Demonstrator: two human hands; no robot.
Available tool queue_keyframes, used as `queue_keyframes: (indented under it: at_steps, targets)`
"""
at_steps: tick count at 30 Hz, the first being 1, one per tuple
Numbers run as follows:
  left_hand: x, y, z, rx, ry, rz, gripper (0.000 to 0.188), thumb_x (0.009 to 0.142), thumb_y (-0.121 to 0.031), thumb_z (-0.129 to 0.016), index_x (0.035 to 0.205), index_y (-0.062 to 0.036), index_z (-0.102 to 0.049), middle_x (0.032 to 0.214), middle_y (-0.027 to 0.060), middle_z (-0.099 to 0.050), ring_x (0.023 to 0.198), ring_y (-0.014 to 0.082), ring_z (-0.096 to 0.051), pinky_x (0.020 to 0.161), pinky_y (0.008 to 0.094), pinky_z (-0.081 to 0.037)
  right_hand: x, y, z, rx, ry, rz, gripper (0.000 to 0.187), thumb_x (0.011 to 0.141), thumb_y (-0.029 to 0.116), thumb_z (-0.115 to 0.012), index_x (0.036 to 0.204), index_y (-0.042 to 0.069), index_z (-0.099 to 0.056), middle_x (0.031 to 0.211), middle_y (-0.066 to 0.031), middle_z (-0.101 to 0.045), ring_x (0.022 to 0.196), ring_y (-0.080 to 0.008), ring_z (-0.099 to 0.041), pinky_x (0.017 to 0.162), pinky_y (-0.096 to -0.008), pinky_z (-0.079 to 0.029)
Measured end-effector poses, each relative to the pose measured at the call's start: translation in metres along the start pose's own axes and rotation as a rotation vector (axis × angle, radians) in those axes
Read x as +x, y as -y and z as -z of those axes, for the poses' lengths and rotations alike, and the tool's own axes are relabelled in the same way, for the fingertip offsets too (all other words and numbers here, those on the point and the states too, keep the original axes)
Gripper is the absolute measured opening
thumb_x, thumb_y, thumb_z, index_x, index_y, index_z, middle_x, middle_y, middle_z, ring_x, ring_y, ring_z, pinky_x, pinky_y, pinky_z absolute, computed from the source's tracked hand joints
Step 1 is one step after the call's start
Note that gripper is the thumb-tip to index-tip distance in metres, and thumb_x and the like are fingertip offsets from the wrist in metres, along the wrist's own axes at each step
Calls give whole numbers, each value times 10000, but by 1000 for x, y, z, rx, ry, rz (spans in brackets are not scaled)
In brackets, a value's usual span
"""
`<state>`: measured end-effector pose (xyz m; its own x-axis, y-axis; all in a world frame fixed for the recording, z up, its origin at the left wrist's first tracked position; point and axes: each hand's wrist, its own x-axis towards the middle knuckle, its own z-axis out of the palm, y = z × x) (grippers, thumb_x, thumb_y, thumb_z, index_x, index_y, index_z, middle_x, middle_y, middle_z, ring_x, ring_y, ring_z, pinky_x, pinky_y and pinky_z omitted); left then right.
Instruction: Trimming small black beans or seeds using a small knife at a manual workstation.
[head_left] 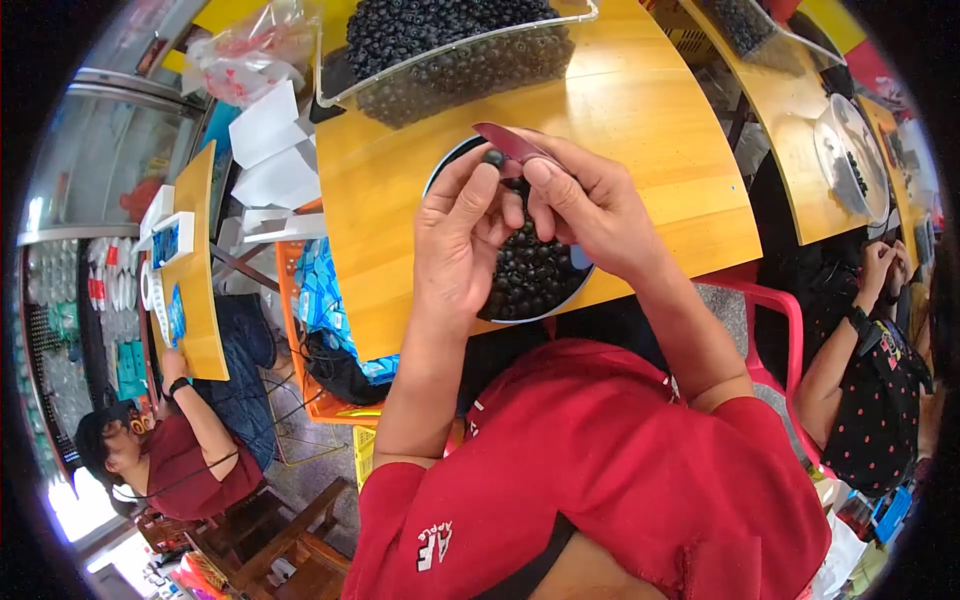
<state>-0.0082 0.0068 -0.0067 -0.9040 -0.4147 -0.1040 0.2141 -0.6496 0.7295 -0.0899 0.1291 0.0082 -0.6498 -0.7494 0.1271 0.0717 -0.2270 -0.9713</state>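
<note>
Pinched between the thumb and fingers of my left hand (455, 225) is a small dark round fruit (493, 158). My right hand (595, 195) is closed on a small knife (508, 143) with a reddish blade, which reaches left beside the fruit. Whether the edge touches the fruit I cannot tell. Below both hands, at the near table edge, is a round bowl (578, 290) with a pale rim. Many dark round fruits (525, 278) lie in it, partly hidden by my hands.
A clear plastic bin (330, 85) heaped with dark fruits stands at the table's (640, 120) far side. At left are white boxes (270, 150) and an orange crate (290, 290) of blue packets. A co-worker (190, 450) sits left; another (870, 380) sits right, near a clear bowl (850, 160).
</note>
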Motion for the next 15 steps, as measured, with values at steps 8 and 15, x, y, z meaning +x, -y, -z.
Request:
queue_keyframes:
  at_steps: [8, 15]
  targets:
    - [-3, -22, 7, 291, 24, -15, 154, 854, -91, -629, 989, -17, -620, 805, 66, -643, 578, 102, -552, 489, 190, -386, 4, 12, 15, -232, 141, -31, 357, 956, 190, -461, 1288, 65, -506, 599, 42, -480, 536, -12, -445, 467, -165, -329]
    - [-4, -36, 15, 536, 191, -64, 132, 831, -79, -653, 945, -17, -633, 715, 31, -596, 574, 77, -534, 483, 182, -357, 7, 13, 21, -260, 242, -96, 343, 960, 258, -458, 1239, 84, -557, 525, 47, -471, 473, -9, -424, 426, -180, -293]
